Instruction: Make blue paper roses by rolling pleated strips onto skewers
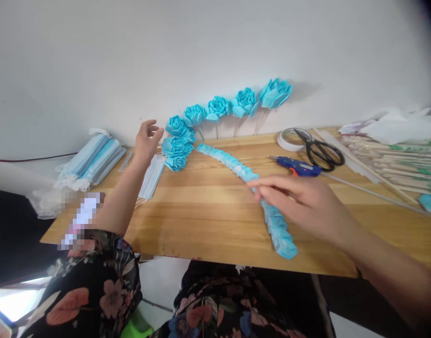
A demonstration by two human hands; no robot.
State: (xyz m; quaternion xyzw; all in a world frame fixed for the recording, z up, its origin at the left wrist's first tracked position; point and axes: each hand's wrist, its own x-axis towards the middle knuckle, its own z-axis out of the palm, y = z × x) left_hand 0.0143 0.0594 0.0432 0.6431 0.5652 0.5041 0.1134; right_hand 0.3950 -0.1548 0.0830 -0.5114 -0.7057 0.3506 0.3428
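Note:
My left hand (pixel 149 141) is raised just left of a cluster of blue paper-like flowers (pixel 178 152), its fingers loosely bent and apart, with nothing in it. Over a curved row of overlapping blue petals (pixel 232 162) on the table is my right hand (pixel 299 199). Its index finger and thumb stretch towards the middle of the row, and I see nothing held between them. Whether the fingertips touch the petals I cannot tell. More blue flowers on thin sticks (pixel 218 108) lean against the wall behind the row.
Left on the wooden table (pixel 201 225) lie packs of face masks (pixel 92 159), a single mask (pixel 152 176) and a blurred-out phone (pixel 83 218). On the right are a blue glue gun (pixel 298 165), black scissors (pixel 322 152), white tape (pixel 289 140) and bundled sticks (pixel 405 164).

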